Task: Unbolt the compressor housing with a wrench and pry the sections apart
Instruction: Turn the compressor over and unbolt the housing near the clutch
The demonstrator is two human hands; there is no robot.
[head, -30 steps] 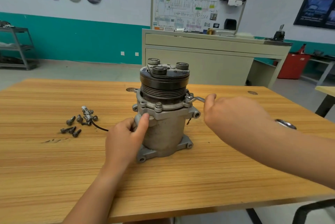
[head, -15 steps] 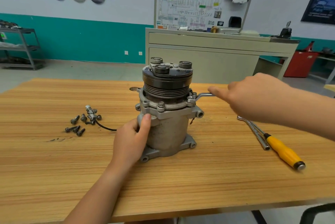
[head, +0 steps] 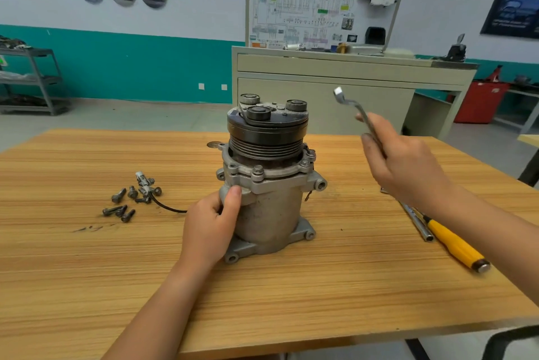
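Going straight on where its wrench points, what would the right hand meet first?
Probably nothing nearby: the right hand aims its wrench up, right of the compressor, toward the cabinet; depth unclear.

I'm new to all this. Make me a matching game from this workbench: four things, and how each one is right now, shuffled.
1 wrench
2 compressor
3 bolts
4 screwdriver

A loose on the table, at the left
B held up in the right hand
C yellow handle, lying at the right
D upright, gripped by the left hand

Pairs: 1-B, 2-D, 3-A, 4-C
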